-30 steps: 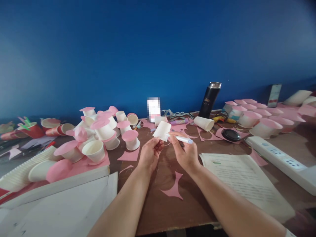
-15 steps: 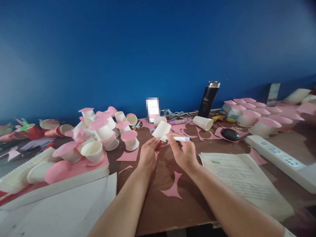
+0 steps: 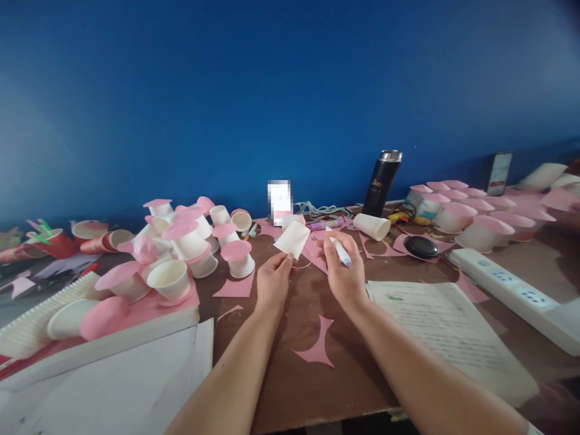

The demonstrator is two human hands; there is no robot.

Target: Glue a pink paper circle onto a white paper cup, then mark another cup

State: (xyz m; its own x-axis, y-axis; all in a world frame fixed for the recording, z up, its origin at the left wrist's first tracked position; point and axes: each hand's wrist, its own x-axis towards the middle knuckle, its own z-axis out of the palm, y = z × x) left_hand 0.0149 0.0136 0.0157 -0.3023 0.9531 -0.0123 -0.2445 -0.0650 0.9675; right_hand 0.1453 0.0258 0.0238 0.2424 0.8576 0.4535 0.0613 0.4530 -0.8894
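A tilted white paper cup (image 3: 293,239) hangs over the middle of the brown table, its lower edge pinched in my left hand (image 3: 274,279). My right hand (image 3: 345,272) is closed around a white pen-like tube (image 3: 341,251), apart from the cup. Beyond the right hand a white cup (image 3: 372,226) lies on its side. Pink paper scraps are around, one (image 3: 318,345) on the table between my forearms. To the left of my left hand stands a white cup with a pink disc (image 3: 238,258) on top.
Many cups with pink tops crowd the left and the back right. A black bottle (image 3: 382,183) leans at the blue wall. On the right are a printed booklet (image 3: 444,326), a power strip (image 3: 516,296) and a black round lid (image 3: 421,246). A white box (image 3: 113,374) sits front left.
My right hand has drawn the tube away from the cup, to the right, and turned it. The cup in my left hand has shifted slightly left and tilted differently.
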